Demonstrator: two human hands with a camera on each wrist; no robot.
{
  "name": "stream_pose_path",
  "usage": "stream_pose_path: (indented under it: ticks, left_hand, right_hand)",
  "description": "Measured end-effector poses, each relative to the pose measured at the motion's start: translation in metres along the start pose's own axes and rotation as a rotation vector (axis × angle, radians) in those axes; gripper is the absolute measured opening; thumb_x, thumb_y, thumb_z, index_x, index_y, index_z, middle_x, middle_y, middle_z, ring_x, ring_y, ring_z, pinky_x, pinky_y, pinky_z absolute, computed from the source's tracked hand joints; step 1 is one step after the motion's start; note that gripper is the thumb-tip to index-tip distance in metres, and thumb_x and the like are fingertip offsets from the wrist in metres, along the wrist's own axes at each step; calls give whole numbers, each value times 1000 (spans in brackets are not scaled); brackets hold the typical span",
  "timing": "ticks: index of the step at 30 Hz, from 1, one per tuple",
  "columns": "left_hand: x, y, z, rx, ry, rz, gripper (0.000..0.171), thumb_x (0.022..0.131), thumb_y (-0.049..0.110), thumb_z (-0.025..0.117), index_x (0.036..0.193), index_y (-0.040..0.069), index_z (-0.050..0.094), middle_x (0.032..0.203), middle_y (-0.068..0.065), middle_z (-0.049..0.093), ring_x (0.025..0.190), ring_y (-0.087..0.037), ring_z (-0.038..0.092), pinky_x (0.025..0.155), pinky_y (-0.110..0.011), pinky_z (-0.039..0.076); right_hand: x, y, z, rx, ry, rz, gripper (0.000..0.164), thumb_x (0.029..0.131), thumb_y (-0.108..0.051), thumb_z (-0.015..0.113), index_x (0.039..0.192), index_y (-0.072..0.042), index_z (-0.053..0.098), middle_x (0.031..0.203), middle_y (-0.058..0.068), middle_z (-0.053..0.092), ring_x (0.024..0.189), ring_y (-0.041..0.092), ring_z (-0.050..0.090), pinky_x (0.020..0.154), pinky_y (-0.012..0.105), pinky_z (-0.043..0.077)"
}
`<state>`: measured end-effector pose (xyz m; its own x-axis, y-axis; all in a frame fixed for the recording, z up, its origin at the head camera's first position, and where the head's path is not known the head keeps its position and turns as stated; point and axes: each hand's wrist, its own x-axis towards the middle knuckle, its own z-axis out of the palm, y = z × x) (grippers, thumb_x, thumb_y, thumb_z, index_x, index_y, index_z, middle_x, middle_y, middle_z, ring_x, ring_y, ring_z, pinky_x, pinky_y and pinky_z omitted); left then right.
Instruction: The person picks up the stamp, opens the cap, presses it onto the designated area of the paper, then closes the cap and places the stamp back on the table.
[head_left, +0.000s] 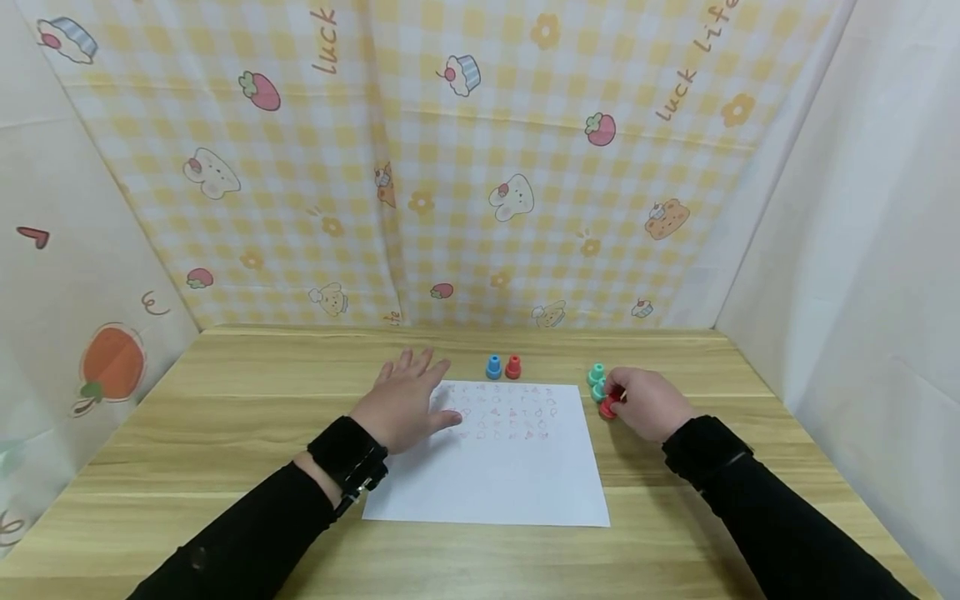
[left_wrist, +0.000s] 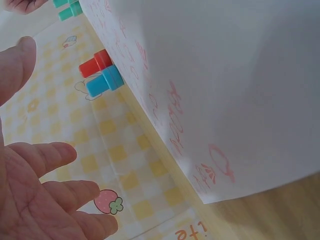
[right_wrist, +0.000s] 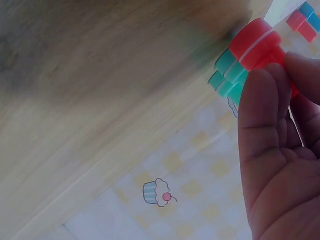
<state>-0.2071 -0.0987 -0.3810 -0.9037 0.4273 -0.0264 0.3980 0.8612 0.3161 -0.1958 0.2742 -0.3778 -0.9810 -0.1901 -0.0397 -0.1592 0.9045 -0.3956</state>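
A white sheet of paper [head_left: 495,483] lies on the table, its upper half covered with rows of small red printed marks. My left hand [head_left: 405,404] is spread over the paper's upper left corner, fingers straight and thumb apart, holding nothing. To the right of the sheet, my right hand [head_left: 651,404] pinches a small red stamp [right_wrist: 256,44] between thumb and fingers, its wide round base facing away from the palm in the right wrist view. Two green stamps [head_left: 597,374] stand just behind the held one.
Beyond the paper's top edge a blue stamp [head_left: 492,368] and another red stamp [head_left: 513,368] stand side by side. A yellow checked cloth [head_left: 465,242] hangs behind the wooden table [head_left: 225,433], with pale cloth walls [head_left: 847,250] on both sides.
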Motion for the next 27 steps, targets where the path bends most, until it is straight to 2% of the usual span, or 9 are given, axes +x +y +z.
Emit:
stream_pose_path:
  ticks: [27]
  left_hand:
    - [0, 0, -1, 12, 15, -8, 86, 98, 55, 69, 164, 11, 36, 174, -23, 21, 161, -50, 10, 128, -69, 11]
  right_hand:
    - [3, 1, 5, 2, -11, -2, 13, 92, 6, 69, 98, -5, 69, 95, 8, 70, 83, 22, 60, 76, 34, 52]
